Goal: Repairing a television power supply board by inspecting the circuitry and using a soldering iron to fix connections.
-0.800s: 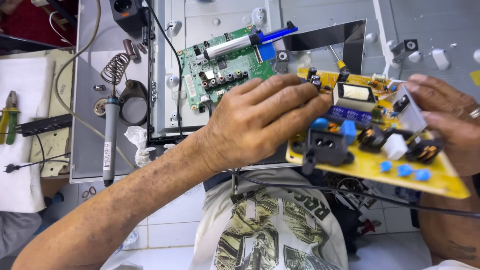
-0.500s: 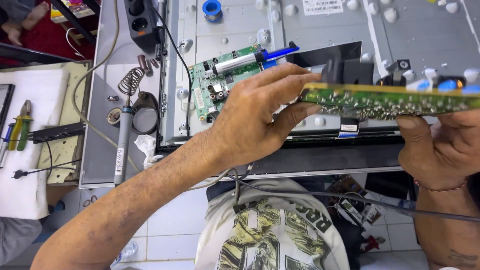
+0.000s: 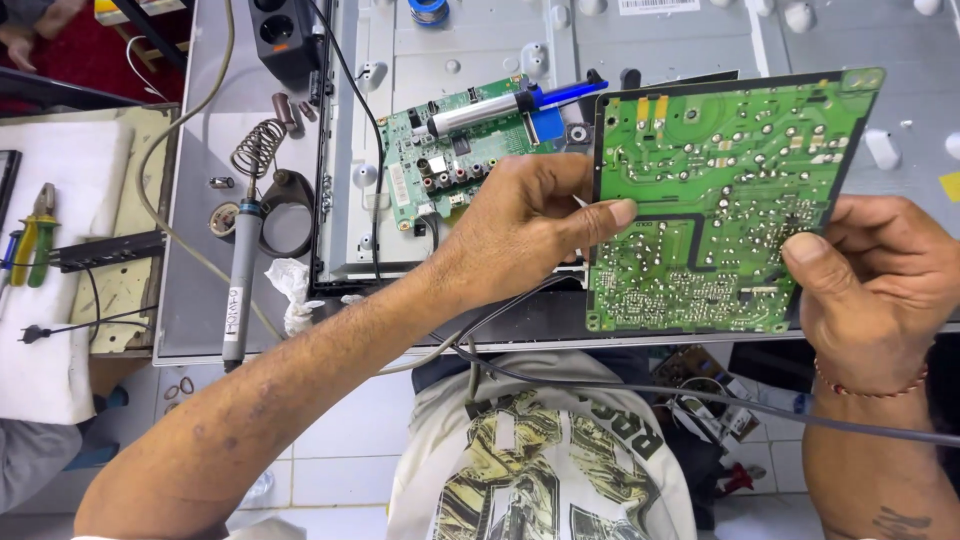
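Two hands, left hand (image 3: 520, 225) and right hand (image 3: 875, 280), fingers pinching opposite edges of circuit board (image 3: 715, 200), solder side up for viewing.

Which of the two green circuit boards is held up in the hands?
The larger circuit board, solder side showing, gripped at both edges; the smaller board lies flat in the metal chassis.

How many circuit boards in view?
2. One green circuit board, solder side up, held between the left hand and right hand. A second green board lies mounted in the open grey chassis behind the left hand. More could be hidden.
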